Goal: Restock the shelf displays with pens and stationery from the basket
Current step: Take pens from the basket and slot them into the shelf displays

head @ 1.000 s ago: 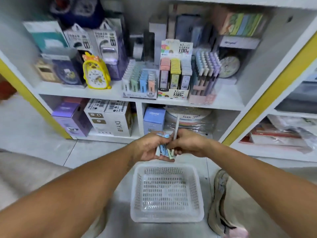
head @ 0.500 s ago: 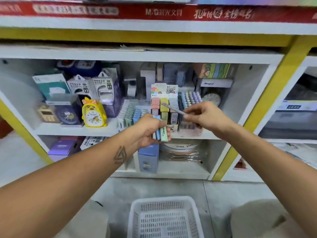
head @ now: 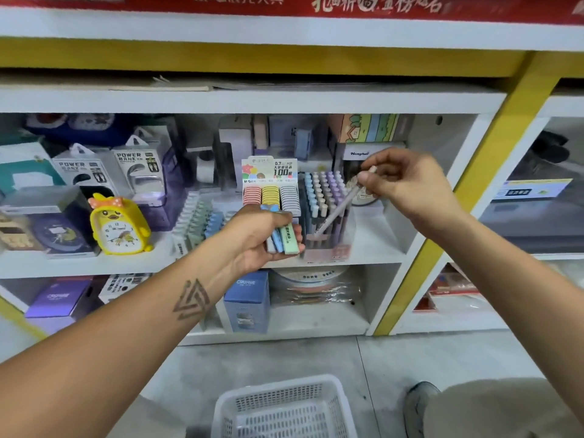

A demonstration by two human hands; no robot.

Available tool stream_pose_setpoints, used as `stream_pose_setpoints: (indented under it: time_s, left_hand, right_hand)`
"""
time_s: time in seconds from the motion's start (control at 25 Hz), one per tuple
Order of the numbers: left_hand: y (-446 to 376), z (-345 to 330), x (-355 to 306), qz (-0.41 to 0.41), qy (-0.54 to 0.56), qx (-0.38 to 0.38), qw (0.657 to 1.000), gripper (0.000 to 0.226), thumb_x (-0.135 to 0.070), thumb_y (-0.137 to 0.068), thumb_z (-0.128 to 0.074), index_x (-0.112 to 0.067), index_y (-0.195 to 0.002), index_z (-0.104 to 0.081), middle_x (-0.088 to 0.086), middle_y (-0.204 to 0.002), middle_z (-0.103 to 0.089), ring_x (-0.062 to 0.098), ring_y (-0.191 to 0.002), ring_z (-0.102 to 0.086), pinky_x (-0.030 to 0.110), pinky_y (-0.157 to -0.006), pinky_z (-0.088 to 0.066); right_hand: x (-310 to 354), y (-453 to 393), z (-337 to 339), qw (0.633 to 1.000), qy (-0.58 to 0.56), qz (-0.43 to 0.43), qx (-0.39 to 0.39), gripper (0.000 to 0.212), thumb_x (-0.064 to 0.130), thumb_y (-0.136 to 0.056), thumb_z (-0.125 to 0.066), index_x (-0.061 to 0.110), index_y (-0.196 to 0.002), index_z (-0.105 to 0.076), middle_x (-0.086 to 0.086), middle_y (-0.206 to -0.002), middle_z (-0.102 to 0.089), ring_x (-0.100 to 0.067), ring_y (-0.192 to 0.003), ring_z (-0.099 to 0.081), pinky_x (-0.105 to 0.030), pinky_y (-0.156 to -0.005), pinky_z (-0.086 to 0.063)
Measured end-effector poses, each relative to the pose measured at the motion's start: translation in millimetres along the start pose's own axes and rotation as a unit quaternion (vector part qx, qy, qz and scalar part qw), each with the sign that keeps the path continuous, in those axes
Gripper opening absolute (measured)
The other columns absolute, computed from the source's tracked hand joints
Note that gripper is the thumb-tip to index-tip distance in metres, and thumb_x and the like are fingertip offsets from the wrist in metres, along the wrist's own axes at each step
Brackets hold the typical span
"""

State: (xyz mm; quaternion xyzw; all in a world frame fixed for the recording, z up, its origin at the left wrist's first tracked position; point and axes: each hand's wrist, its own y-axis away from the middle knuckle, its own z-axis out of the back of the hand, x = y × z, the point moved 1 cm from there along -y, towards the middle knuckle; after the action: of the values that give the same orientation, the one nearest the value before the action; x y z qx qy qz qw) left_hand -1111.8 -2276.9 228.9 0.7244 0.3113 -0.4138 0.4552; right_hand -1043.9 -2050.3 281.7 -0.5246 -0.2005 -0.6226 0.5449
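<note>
Restocking step: the right hand (head: 407, 184) pinches a pale pen (head: 339, 207) angled tip-down over the pen display (head: 325, 216), the left hand (head: 262, 235) grips spare stationery (head: 286, 240); next, presumably, seating it in a free slot.

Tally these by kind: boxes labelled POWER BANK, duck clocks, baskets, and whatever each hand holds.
Power bank boxes: 2
Duck clock: 1
Basket: 1
Pen in the right hand: 1
Stationery bundle in the left hand: 1 (its pieces are partly hidden by the grip)
Total: 6
</note>
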Motion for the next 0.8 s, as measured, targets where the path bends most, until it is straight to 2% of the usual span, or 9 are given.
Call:
stream_pose_setpoints:
  time_s: [0.12,0.2,0.28,0.36,0.44,0.64,0.8]
  left_hand:
    - [-3.8,-9.2,-2.2,-0.004,0.0,0.009,1.0,0.007,-0.002,-0.095,-0.058,-0.004,-0.102,-0.057,0.017,-0.079,-0.067,0.026,-0.062,-0.067,0.038,-0.053,-0.059]
    - [-5.6,-14.1,-2.1,-0.003,0.005,0.008,1.0,0.008,-0.002,-0.095,-0.058,-0.004,-0.103,-0.058,0.017,-0.079,-0.067,0.026,-0.06,-0.068,0.039,-0.053,-0.059]
    - [-6.2,-16.5,-1.2,0.001,0.009,0.006,1.0,0.011,-0.002,-0.094,-0.059,-0.003,-0.105,-0.057,0.017,-0.078,-0.068,0.026,-0.059,-0.069,0.039,-0.053,-0.059]
    - [-5.5,-17.1,-0.8,0.006,0.013,0.007,1.0,0.015,-0.002,-0.094,-0.06,-0.003,-0.108,-0.057,0.018,-0.079,-0.068,0.027,-0.059,-0.069,0.039,-0.052,-0.058]
    - [-4.7,-16.2,-0.7,0.008,0.015,0.008,1.0,0.016,-0.002,-0.093,-0.061,-0.002,-0.109,-0.057,0.019,-0.08,-0.068,0.028,-0.059,-0.07,0.039,-0.053,-0.058]
    - [-3.1,-12.2,-2.6,0.004,0.021,0.007,1.0,0.018,-0.003,-0.092,-0.062,-0.001,-0.11,-0.059,0.018,-0.076,-0.071,0.027,-0.059,-0.071,0.039,-0.053,-0.058]
    - [-1.4,-10.6,-4.6,0.0,0.021,0.008,1.0,0.018,-0.002,-0.093,-0.061,-0.001,-0.11,-0.058,0.018,-0.078,-0.07,0.027,-0.061,-0.071,0.042,-0.055,-0.06]
  right_hand:
    - [3.5,0.5,10.0,0.987,0.133,0.09,-0.033,0.021,0.014,-0.095,-0.068,0.015,-0.115,-0.074,0.005,-0.093,-0.074,-0.007,-0.08,-0.07,-0.012,-0.079,-0.054]
    - [3.2,4.4,11.8,0.96,0.228,0.162,-0.029,0.024,0.014,-0.096,-0.065,0.014,-0.118,-0.073,0.007,-0.101,-0.073,-0.001,-0.087,-0.064,-0.01,-0.085,-0.05]
    - [-2.9,8.8,7.5,0.942,0.273,0.194,-0.014,0.022,0.014,-0.096,-0.066,0.015,-0.117,-0.072,0.001,-0.104,-0.075,-0.003,-0.089,-0.064,-0.02,-0.086,-0.053]
    - [-11.2,14.0,-0.1,0.946,0.277,0.171,0.015,0.019,0.016,-0.095,-0.067,0.017,-0.114,-0.067,-0.003,-0.1,-0.075,-0.012,-0.087,-0.068,-0.032,-0.083,-0.056]
    - [-20.0,18.3,-7.4,0.948,0.279,0.146,0.046,0.015,0.017,-0.095,-0.067,0.018,-0.107,-0.059,-0.004,-0.095,-0.072,-0.018,-0.085,-0.068,-0.036,-0.079,-0.057]
    - [-24.0,19.7,-12.1,0.947,0.278,0.149,0.067,0.012,0.014,-0.092,-0.071,0.016,-0.094,-0.06,0.002,-0.081,-0.069,-0.009,-0.076,-0.066,-0.032,-0.071,-0.055]
    - [-22.9,18.4,-11.8,0.947,0.273,0.152,0.078,0.005,0.014,-0.091,-0.072,0.013,-0.09,-0.067,0.002,-0.078,-0.069,-0.012,-0.074,-0.066,-0.034,-0.069,-0.054]
